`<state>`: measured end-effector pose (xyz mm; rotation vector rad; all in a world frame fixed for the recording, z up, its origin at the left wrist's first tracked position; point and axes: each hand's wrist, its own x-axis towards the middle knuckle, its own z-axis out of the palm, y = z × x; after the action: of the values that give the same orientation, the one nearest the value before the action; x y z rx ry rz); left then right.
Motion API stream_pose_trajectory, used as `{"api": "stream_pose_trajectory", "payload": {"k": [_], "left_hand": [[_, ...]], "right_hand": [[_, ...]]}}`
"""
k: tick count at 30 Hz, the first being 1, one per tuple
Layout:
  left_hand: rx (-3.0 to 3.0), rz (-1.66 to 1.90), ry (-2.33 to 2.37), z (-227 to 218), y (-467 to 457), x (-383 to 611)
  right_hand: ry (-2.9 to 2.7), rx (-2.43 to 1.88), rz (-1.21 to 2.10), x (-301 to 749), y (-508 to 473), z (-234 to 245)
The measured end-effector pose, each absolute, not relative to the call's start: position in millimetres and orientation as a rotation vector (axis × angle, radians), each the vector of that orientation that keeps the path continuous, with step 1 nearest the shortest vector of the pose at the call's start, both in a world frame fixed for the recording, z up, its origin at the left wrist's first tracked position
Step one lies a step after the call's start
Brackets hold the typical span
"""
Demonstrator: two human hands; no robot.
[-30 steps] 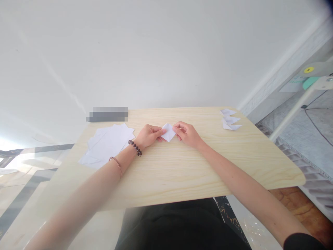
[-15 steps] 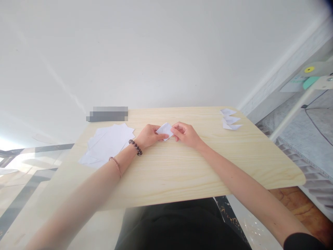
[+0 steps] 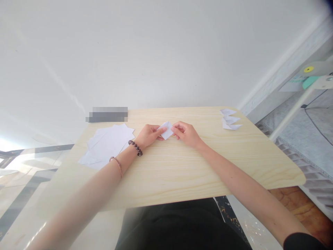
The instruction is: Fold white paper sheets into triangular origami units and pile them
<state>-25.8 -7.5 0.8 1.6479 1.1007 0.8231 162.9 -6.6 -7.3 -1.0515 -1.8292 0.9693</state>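
Note:
A small folded piece of white paper (image 3: 167, 131) is held just above the light wooden table (image 3: 182, 166) near its far middle. My left hand (image 3: 149, 135) pinches the paper's left side with thumb and fingers. My right hand (image 3: 186, 133) pinches its right side, fingers curled. A dark bead bracelet and a thin band sit on my left wrist.
A loose stack of white paper sheets (image 3: 106, 144) lies on the table to the left of my hands. Several small folded paper pieces (image 3: 230, 119) rest near the far right corner. A white wall stands right behind the table; floor and a metal frame show at right.
The paper has been folded smaller and now sits more upright between my fingers. Both hands stay in nearly the same place.

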Motion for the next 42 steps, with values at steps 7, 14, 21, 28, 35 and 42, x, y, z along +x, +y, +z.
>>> {"api": "stream_pose_trajectory", "payload": {"k": [7,14,21,28,35,42], "left_hand": [[2.235,0.941,1.211,-4.3,-3.1,-30.8],[2.575,0.711,1.158,-8.5,0.1,-35.8],[2.621,0.695,1.154,-7.4,-0.3,-34.5],[2.652,0.698,1.104,-4.6,-1.0,-33.9],[2.639,0.688,1.073,-1.4,-2.4,-33.9],[2.634,0.705,1.211,-7.1,0.2,-34.1]], "right_hand": [[-1.888,-1.116,0.789,167.7,-3.1,-12.0],[-2.173,-1.105,0.488,172.1,-1.0,-11.2],[-2.296,-1.027,0.586,184.2,3.6,-7.5],[-2.245,-0.974,0.629,185.5,5.8,-8.6],[-2.260,-0.900,0.499,183.2,5.6,-10.8],[-2.284,-0.998,0.403,176.9,3.7,-10.7]]}}
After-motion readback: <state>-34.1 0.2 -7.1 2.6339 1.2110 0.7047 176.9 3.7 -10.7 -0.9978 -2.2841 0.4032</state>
